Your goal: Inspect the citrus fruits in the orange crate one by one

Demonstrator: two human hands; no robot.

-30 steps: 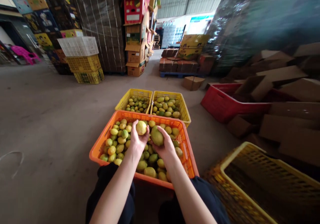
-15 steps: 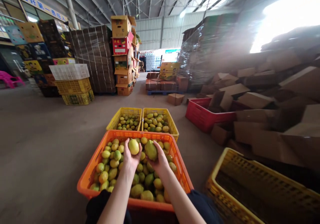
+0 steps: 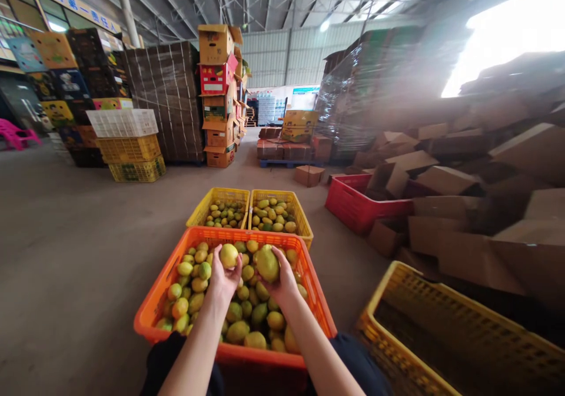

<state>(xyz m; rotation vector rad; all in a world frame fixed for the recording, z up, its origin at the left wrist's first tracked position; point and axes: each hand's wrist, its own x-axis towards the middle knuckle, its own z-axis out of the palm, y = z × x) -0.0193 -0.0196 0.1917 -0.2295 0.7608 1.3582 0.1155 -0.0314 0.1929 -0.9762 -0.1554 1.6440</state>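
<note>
Over a large orange crate (image 3: 152, 293) filled with yellow and green lemons, both my hands hold fruit. My left hand (image 3: 223, 279) is closed around a round yellow lemon (image 3: 229, 256), its fingers and thumb cupping it from the sides and below. In my right hand (image 3: 283, 283) is a larger, greener lemon (image 3: 267, 265), gripped from its right side with the thumb on top. A gap separates the two held fruits. Loose lemons (image 3: 238, 331) lie beneath and around my hands, partly hidden by my forearms.
Two yellow crates (image 3: 304, 222) of lemons adjoin the far side of the orange one. To the right stand a yellow crate (image 3: 388, 278) and a red crate (image 3: 353, 208), beside heaped cardboard boxes (image 3: 463, 260). Stacked cartons (image 3: 216, 84) and white and yellow crates (image 3: 126, 123) stand farther back.
My left hand has moved slightly left with its lemon, widening the gap between the hands. The lemon in my right hand has turned a little. Both fruits are still held.
</note>
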